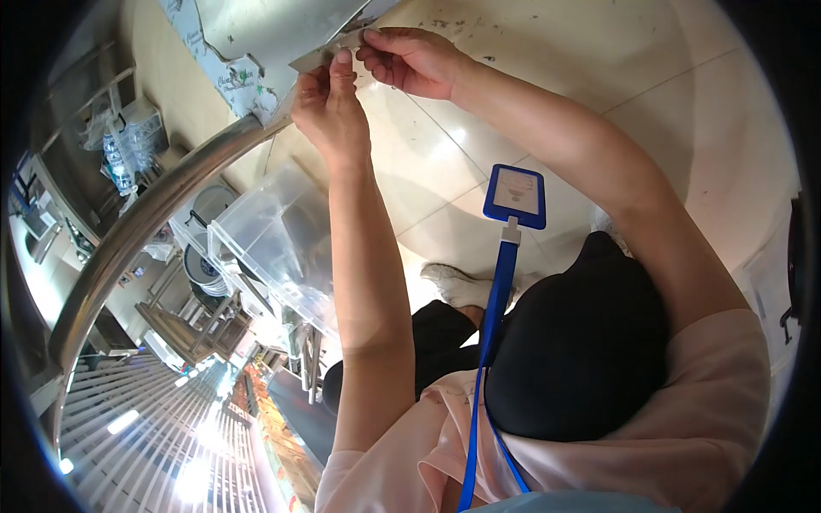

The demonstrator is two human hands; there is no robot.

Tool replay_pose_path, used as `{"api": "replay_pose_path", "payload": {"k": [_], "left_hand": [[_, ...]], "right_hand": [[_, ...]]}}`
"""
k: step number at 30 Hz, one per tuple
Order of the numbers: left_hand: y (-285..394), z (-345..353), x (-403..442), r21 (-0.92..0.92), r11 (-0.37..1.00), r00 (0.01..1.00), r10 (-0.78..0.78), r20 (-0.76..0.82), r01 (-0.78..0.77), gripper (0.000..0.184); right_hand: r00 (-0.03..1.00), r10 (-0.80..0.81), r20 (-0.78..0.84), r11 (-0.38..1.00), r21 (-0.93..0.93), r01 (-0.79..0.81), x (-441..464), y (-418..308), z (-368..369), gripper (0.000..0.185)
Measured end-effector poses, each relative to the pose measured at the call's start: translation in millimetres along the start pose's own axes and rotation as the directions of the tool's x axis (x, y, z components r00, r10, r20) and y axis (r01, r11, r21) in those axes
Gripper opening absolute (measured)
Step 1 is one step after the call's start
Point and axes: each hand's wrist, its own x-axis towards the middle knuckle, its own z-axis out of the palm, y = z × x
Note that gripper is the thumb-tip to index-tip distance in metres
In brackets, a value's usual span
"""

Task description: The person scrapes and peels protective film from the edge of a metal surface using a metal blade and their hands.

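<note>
At the top of the view, my left hand [332, 111] is closed, with the thumb pressed against a thin flat greyish strip [312, 61] at the edge of a shiny metal panel [265, 26]. My right hand [412, 61] pinches the other end of this strip between thumb and curled fingers. What the strip is made of, and whether it is joined to the panel, I cannot tell. Light blue printed film [235, 79] with a torn, ragged edge covers part of the metal, left of my hands.
A curved metal rail [158, 205] runs down the left. Beyond it are a clear plastic bin [278, 231], stacked dishes [205, 274] and wrapped bottles [117, 162]. A blue-framed badge [516, 197] hangs from my neck over the tiled floor [445, 197].
</note>
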Motion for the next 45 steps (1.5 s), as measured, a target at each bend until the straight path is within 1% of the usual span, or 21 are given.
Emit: {"api": "replay_pose_path", "payload": {"k": [1,4,7,8,11,12,15,18,21,24,27,30,33,36,39,43,45], "left_hand": [[-0.7,0.9,1.3,-0.019,1.000,1.000,-0.018,-0.002,0.017,0.024],[-0.7,5.7,2.4,-0.032,0.989,0.988,0.139,-0.059,-0.141,0.020],[11.4,15.5,-3.6,-0.031,0.971,0.967,0.232,-0.101,-0.236,0.017],[8.2,18.1,-1.5,-0.083,0.964,0.964,0.242,-0.113,-0.251,0.016],[17.6,15.5,0.0,0.211,0.954,0.977,0.208,0.037,-0.211,0.017],[14.5,16.0,5.8,0.266,0.917,0.954,0.298,0.041,-0.298,0.020],[14.5,16.2,6.2,0.404,0.835,0.921,0.386,0.055,-0.374,0.023],[7.5,13.1,9.1,0.359,0.854,0.925,0.370,0.090,-0.376,0.023],[8.4,13.4,11.3,0.374,0.826,0.905,0.404,0.132,-0.423,0.021],[12.9,15.9,9.5,0.416,0.832,0.928,0.355,0.110,-0.367,0.020],[9.2,17.2,10.4,0.411,0.816,0.908,0.412,0.076,-0.405,0.021],[15.1,22.9,6.4,0.400,0.846,0.926,0.376,0.023,-0.353,0.021],[9.7,20.9,7.7,0.423,0.837,0.927,0.375,0.019,-0.348,0.020],[2.3,15.1,11.9,0.458,0.789,0.896,0.441,0.041,-0.409,0.021],[3.9,13.8,10.5,0.551,0.721,0.884,0.462,0.067,-0.419,0.022],[6.7,20.1,4.9,0.472,0.818,0.931,0.366,0.018,-0.331,0.020],[9.4,25.1,0.9,0.393,0.874,0.946,0.324,-0.028,-0.287,0.021]], "right_hand": [[1.000,0.006,-0.001,1.000,0.002,-0.006,-0.9,-0.2,0.6,0.016],[0.993,-0.018,0.113,0.999,0.037,0.014,2.1,3.6,3.7,0.017],[0.978,-0.018,0.206,0.992,0.123,-0.008,0.4,5.9,7.9,0.017],[0.982,-0.019,0.187,0.989,0.147,-0.009,0.0,7.0,8.2,0.018],[0.972,-0.041,0.231,0.983,0.183,-0.003,4.5,11.3,6.6,0.020],[0.967,-0.047,0.251,0.985,0.173,0.004,5.3,11.0,6.5,0.022],[0.978,-0.064,0.199,0.982,0.184,0.027,6.5,13.9,9.2,0.022],[0.953,-0.096,0.286,0.973,0.228,0.030,7.0,13.8,2.4,0.023],[0.943,-0.096,0.320,0.968,0.249,0.013,7.7,12.4,-0.9,0.023],[0.950,-0.112,0.290,0.966,0.257,0.035,7.9,13.6,0.4,0.023],[0.980,-0.110,0.168,0.975,0.208,0.074,9.3,15.3,3.4,0.023],[0.982,-0.118,0.145,0.980,0.178,0.091,6.6,13.0,5.1,0.023],[0.981,-0.121,0.151,0.981,0.168,0.095,3.5,10.3,8.0,0.023],[0.989,-0.075,0.128,0.991,0.124,0.059,4.4,6.7,5.0,0.023],[0.991,-0.050,0.124,0.993,0.111,0.036,3.4,4.9,5.7,0.023],[0.997,-0.036,0.073,0.984,0.176,0.022,-2.9,4.2,8.4,0.020],[0.993,-0.044,0.106,0.980,0.195,0.023,-1.5,4.8,6.2,0.018]]}}
